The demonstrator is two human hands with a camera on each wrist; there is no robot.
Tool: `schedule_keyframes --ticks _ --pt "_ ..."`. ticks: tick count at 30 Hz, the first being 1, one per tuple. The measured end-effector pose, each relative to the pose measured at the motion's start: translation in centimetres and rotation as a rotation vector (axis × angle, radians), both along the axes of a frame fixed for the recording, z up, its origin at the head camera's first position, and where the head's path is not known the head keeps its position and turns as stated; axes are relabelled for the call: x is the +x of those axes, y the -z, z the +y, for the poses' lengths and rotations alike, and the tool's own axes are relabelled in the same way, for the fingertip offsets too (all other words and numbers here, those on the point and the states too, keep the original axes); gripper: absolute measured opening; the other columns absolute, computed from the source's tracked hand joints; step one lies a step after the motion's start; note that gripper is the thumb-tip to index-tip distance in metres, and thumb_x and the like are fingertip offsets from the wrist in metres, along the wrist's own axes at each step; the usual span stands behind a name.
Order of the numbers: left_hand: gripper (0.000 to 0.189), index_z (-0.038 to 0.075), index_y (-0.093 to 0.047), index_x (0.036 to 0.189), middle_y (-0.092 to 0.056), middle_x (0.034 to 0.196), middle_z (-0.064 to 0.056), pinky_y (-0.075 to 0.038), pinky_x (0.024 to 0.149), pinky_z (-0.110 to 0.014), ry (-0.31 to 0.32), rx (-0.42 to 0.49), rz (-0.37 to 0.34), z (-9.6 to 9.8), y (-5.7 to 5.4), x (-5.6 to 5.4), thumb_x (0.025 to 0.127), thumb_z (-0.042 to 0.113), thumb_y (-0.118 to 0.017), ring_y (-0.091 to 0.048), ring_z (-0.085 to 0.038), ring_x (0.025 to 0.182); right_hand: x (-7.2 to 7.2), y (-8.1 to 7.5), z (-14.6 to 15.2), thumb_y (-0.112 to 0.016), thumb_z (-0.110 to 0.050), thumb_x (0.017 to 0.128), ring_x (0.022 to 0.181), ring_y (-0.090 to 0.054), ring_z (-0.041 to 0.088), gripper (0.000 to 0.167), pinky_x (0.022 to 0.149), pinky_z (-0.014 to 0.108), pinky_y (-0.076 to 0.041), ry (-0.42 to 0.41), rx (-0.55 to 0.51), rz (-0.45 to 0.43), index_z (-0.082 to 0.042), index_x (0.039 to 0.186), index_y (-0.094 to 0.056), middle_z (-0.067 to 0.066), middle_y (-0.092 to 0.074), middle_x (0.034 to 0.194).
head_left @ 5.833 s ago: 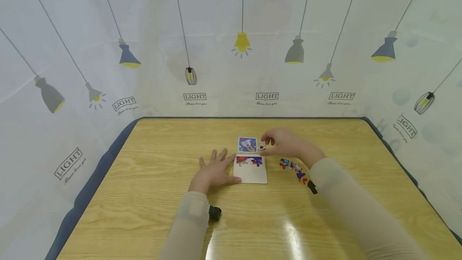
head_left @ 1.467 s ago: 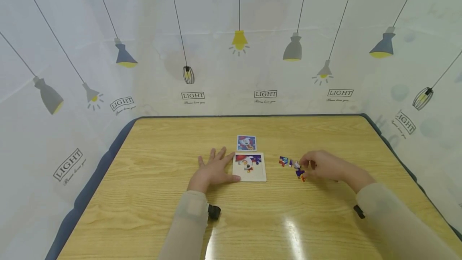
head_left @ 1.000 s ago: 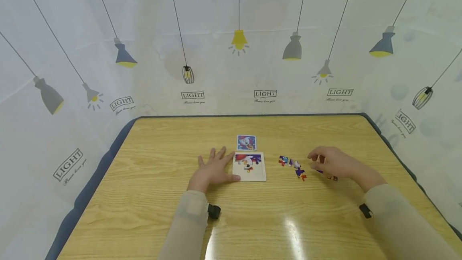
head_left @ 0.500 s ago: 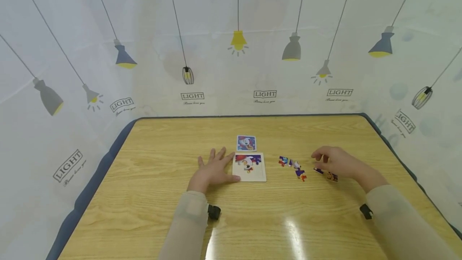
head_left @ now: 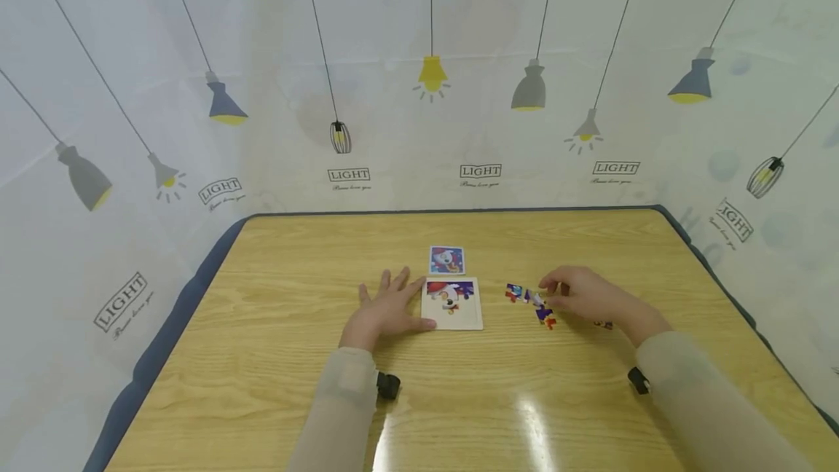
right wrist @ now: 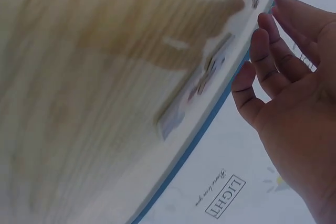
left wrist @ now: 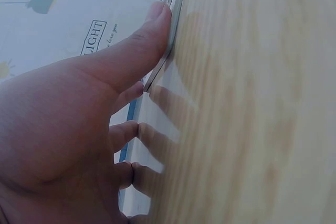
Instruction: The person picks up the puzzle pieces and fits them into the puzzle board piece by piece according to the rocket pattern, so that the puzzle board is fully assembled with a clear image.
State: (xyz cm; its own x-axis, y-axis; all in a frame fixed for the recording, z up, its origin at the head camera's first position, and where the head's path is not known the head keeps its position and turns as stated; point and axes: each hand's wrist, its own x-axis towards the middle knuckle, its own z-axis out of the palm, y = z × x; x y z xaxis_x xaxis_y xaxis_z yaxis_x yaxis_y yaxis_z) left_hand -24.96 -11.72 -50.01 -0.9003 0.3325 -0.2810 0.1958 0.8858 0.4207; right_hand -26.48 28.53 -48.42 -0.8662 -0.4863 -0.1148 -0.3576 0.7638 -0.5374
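Observation:
A square jigsaw puzzle board [head_left: 462, 322] lies mid-table, its upper part filled with joined pieces [head_left: 451, 290] showing a red and white figure on purple. My left hand [head_left: 387, 309] is spread flat at its left side, thumb on the lower left corner and index finger at the upper left one. To the right, my right hand [head_left: 583, 297] hovers with loosely bent fingers, its fingertips right beside a cluster of loose jigsaw pieces [head_left: 543, 315]. Nothing shows between those fingers in the right wrist view, where puzzle pieces [right wrist: 197, 85] lie on the table below.
Just behind the board lies a small picture card [head_left: 447, 259] with a similar figure. Another loose piece [head_left: 603, 325] shows partly under my right wrist. The wooden table [head_left: 295, 261] meets a lamp-patterned white sheet [head_left: 393, 93] at its far edge.
Earlier my right hand held a white and black piece beside the card; that piece now sits in the board. Since then the right hand went rightward, then back left. The left hand stays put.

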Motion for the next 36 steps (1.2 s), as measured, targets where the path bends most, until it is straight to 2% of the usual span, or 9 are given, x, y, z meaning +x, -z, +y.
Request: schedule_keyframes --ticks 3,9,16,22,26,31,33,36 --pt "0.095 0.032 -0.027 0.170 -0.004 0.182 -0.006 0.010 0.125 -0.080 0.002 0.007 -0.002 0.0 0.3 0.1 0.093 0.064 -0.073 0.007 -0.043 0.167 -0.3 0.4 -1.2 -0.067 -0.014 0.105 0.094 -0.065 0.013 0.029 0.079 0.034 -0.057 -0.006 0.016 -0.018 -0.002 0.131 -0.069 0.007 -0.073 0.110" --pt "0.094 0.034 -0.028 0.170 -0.005 0.182 -0.004 0.010 0.126 -0.079 -0.005 0.016 0.002 0.1 0.4 0.0 0.093 0.065 -0.072 0.007 -0.041 0.168 -1.0 0.8 -2.3 -0.065 -0.013 0.106 0.093 -0.067 0.014 0.023 0.081 0.037 -0.059 0.035 0.002 -0.075 -0.007 0.127 -0.070 0.007 -0.073 0.109" --pt "0.095 0.034 -0.029 0.169 -0.005 0.182 -0.004 0.012 0.125 -0.079 -0.011 0.027 -0.005 0.0 0.6 -0.2 0.091 0.065 -0.074 0.008 -0.041 0.168 -2.3 1.4 -1.9 -0.065 -0.012 0.106 0.104 -0.069 0.022 0.026 0.089 0.044 -0.061 0.056 0.032 -0.044 -0.006 0.131 -0.070 0.008 -0.073 0.115" --pt "0.097 0.035 -0.025 0.170 0.000 0.182 -0.003 0.016 0.124 -0.077 -0.017 0.035 -0.033 0.0 1.2 -0.5 0.092 0.065 -0.074 0.013 -0.039 0.167 -2.2 1.3 -1.8 -0.069 -0.024 0.105 0.104 -0.068 0.020 0.035 0.089 0.043 -0.060 0.061 0.020 -0.093 -0.007 0.136 -0.067 0.007 -0.072 0.117" --pt "0.096 0.034 -0.028 0.170 -0.003 0.182 -0.004 0.014 0.125 -0.077 -0.015 0.032 -0.020 0.0 0.6 -0.2 0.092 0.064 -0.074 0.010 -0.040 0.168 -2.1 1.0 -1.9 -0.073 -0.029 0.103 0.108 -0.068 0.024 0.045 0.092 0.047 -0.061 0.033 0.025 -0.120 -0.007 0.141 -0.065 0.010 -0.071 0.121" --pt "0.095 0.032 -0.028 0.170 -0.004 0.182 -0.005 0.013 0.126 -0.078 -0.013 0.032 -0.016 0.0 0.1 0.1 0.093 0.063 -0.074 0.009 -0.041 0.168 -2.0 0.6 -1.9 -0.075 -0.025 0.102 0.114 -0.069 0.029 0.047 0.097 0.051 -0.061 0.007 0.040 -0.122 -0.005 0.143 -0.064 0.012 -0.071 0.123" --pt "0.095 0.032 -0.028 0.170 -0.004 0.182 -0.005 0.013 0.126 -0.078 -0.013 0.031 -0.014 -0.1 0.0 0.1 0.093 0.063 -0.073 0.009 -0.040 0.168 -2.0 0.6 -2.0 -0.075 -0.025 0.102 0.110 -0.069 0.025 0.046 0.095 0.048 -0.061 0.007 0.048 -0.120 -0.007 0.143 -0.065 0.010 -0.071 0.120" --pt "0.095 0.032 -0.028 0.170 -0.005 0.182 -0.005 0.012 0.126 -0.078 -0.013 0.025 -0.004 -0.2 -0.1 0.1 0.092 0.064 -0.073 0.007 -0.041 0.168 -2.0 0.5 -2.2 -0.073 -0.025 0.103 0.098 -0.066 0.018 0.045 0.086 0.041 -0.060 -0.002 0.051 -0.116 -0.007 0.143 -0.065 0.006 -0.072 0.112"
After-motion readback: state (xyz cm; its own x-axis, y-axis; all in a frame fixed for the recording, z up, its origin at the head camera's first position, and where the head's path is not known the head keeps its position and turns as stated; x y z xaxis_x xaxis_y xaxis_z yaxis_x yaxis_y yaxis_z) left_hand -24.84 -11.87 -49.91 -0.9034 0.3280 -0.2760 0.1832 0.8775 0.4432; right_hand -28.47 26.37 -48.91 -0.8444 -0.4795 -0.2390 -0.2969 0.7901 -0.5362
